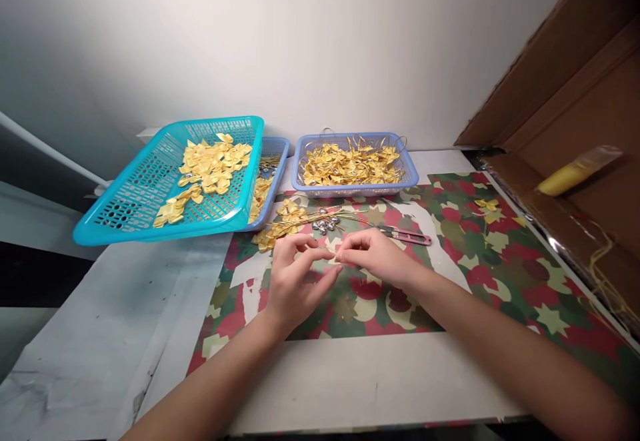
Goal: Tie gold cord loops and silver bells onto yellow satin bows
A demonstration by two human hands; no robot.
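Note:
My left hand [296, 280] is over the patterned mat, its thumb apart from its index finger. That index fingertip meets the fingertips of my right hand [374, 254], which are pinched together. Whatever small thing is between them is too small to make out. Just beyond the hands lie several silver bells [326, 222] and a bundle of gold cords [345, 213]. A pile of yellow ribbon bows [285, 222] is beyond my left hand. Past my right hand rests a pair of pink-handled thread snips [407, 235].
A turquoise basket [113, 218] of yellow bows sits tilted at left, overlapping a blue basket [280, 174]. Another blue basket [356, 191], full of corded bows, stands by the back wall. Loose yellow bows [487, 205] lie at right, near cardboard [575, 94] and a yellow tube [575, 173].

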